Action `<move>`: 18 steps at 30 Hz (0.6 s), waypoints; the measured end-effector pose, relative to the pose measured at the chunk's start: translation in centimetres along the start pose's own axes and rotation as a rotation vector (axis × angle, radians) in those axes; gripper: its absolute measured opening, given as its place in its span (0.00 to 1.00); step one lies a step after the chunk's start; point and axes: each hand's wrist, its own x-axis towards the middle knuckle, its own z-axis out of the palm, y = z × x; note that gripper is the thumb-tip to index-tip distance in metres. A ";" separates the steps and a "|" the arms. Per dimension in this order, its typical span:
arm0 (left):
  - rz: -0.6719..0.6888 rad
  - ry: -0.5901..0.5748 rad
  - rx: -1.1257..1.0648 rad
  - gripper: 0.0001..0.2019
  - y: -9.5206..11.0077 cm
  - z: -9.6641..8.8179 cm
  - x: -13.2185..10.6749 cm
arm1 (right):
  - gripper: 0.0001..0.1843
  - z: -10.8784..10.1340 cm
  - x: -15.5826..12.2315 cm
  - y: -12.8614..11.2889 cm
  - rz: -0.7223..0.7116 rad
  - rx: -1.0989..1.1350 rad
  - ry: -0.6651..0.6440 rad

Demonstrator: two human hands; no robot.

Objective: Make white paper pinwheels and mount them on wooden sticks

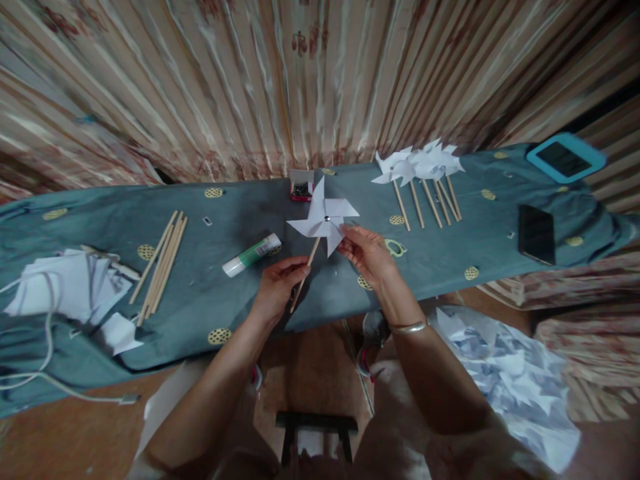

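Observation:
A white paper pinwheel (320,212) with a shiny pin at its centre is held up over the table's front half. My left hand (280,283) pinches its wooden stick between thumb and fingers. At the right, my right hand (367,252) has its fingertips closed on one of the paper blades. Just left of the pinwheel lies a green and white glue stick (253,255). Behind it stands a small open red box (301,189) with dark bits inside. Finished-looking pinwheels (425,163) on sticks lie in a row at the back right.
Several bare sticks (163,267) and a stack of white paper (70,283) lie on the left, beside a white cable (49,333). On the right are a phone (537,235), a blue-framed tablet (566,158) and green scissors handles (394,248). A bag of paper pieces (510,373) sits on the floor.

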 end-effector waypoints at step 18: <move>0.026 -0.003 0.013 0.17 -0.1 0.0 0.1 | 0.13 0.1 -0.1 0.6 0.034 0.022 -0.045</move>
